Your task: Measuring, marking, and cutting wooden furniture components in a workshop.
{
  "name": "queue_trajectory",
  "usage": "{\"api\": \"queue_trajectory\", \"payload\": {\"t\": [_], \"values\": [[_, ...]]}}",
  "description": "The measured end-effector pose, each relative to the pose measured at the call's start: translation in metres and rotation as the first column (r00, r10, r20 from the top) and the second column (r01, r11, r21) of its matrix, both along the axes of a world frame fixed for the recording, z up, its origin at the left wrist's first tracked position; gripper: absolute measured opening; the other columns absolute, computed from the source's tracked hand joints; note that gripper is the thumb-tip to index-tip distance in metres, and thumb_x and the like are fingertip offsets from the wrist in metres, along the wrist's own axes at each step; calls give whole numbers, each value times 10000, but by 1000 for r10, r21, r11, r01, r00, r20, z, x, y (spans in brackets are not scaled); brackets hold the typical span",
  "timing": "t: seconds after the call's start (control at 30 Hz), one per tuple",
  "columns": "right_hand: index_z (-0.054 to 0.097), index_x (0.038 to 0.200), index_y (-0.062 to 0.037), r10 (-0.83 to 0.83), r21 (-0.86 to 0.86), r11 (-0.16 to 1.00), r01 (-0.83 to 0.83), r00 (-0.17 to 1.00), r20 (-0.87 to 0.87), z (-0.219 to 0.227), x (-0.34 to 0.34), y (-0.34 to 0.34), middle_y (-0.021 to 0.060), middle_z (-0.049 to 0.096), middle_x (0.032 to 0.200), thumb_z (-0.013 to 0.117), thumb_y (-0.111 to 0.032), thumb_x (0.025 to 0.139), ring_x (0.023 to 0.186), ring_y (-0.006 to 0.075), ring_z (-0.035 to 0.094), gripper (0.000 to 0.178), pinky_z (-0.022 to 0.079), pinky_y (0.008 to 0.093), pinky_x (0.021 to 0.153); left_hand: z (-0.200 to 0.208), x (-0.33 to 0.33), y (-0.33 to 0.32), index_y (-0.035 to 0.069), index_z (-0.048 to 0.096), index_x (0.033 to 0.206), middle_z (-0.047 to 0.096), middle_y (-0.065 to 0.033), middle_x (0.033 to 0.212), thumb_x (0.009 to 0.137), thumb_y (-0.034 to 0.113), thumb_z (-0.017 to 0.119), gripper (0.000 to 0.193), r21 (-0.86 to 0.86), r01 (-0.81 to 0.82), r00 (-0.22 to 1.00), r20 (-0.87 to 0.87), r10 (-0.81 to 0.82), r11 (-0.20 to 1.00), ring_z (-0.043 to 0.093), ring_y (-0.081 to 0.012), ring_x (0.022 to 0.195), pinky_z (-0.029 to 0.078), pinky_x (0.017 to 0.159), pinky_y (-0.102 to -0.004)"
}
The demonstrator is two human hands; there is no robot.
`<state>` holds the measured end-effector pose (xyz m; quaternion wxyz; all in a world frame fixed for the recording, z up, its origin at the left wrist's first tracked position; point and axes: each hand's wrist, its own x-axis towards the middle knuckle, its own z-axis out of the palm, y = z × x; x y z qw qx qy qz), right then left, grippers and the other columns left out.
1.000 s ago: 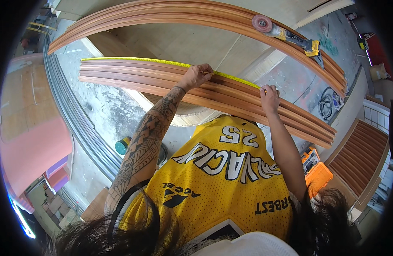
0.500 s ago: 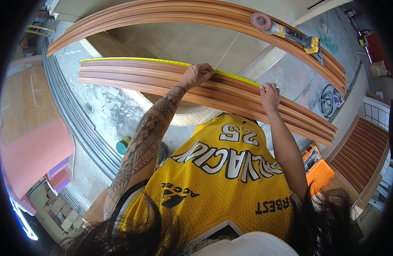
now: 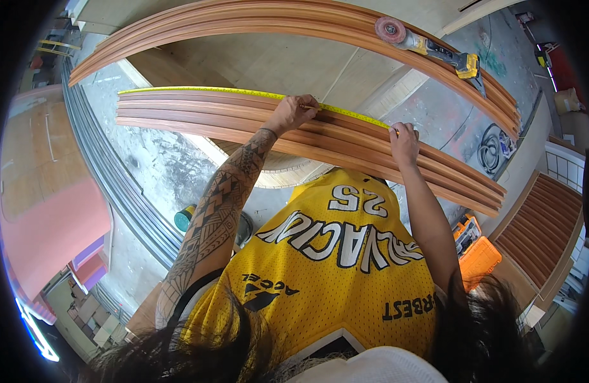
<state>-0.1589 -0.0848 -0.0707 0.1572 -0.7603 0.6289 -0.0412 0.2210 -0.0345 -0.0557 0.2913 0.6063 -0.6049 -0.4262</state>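
A yellow tape measure is stretched along the far edge of a fluted, reddish-brown wood panel. My left hand rests at the panel's far edge beside the tape. Its fingers are pinched round a thin stick that looks like a pencil, mostly hidden. Farther right, my right hand grips the tape where its yellow blade stops; the fingers cover whatever lies under them. The panel lies crosswise in front of me, under both hands.
Beyond lies another long fluted panel with an angle grinder on it. Grey metal lengths run along the left. At right are a coiled cable, an orange toolbox and a brown slatted panel. A curved wooden frame sits underneath.
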Motion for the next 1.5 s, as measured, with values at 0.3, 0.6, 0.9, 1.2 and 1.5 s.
{"api": "queue_trajectory", "payload": {"t": [0.3,0.6,0.9,1.2,1.5], "values": [[728,1107,-168,-4,-26,1000,4,1000,8,1,1,1,84,679,1154,680,-303,1001,1094,389,621,178,517,501,979,-5,2,-3,48,783,1060,806,-146,977,930,208,754,208,-10,10,1000,14,-10,1000,781,-286,878,610,813,-365],[727,1119,-169,-20,27,999,21,1000,-24,5,2,1,82,675,1176,671,-310,1010,1117,372,614,186,509,486,997,4,-1,-5,39,788,1061,809,-150,971,927,203,758,214,-16,11,999,47,-10,1000,783,-283,864,614,806,-360],[718,1059,-141,-8,-43,999,9,999,33,1,1,2,103,677,1123,693,-266,992,1058,388,627,144,510,498,957,5,-2,-4,28,780,1052,801,-142,955,943,195,747,203,23,-60,998,34,59,998,771,-226,865,607,816,-343],[723,1142,-149,64,-17,998,-62,994,88,13,-13,1,101,657,1175,732,-319,971,1114,395,610,241,520,503,980,8,5,67,-26,725,1115,746,-62,999,1013,94,679,164,23,-593,711,-455,537,805,701,-144,947,574,868,-299],[751,1188,-82,205,501,791,-352,923,326,57,5,3,189,765,1114,842,-426,871,1063,372,731,478,567,457,910,-2,-26,182,-27,709,1168,742,-77,977,1057,117,622,201,229,-715,520,-457,722,660,696,-145,885,573,853,-297]]}}
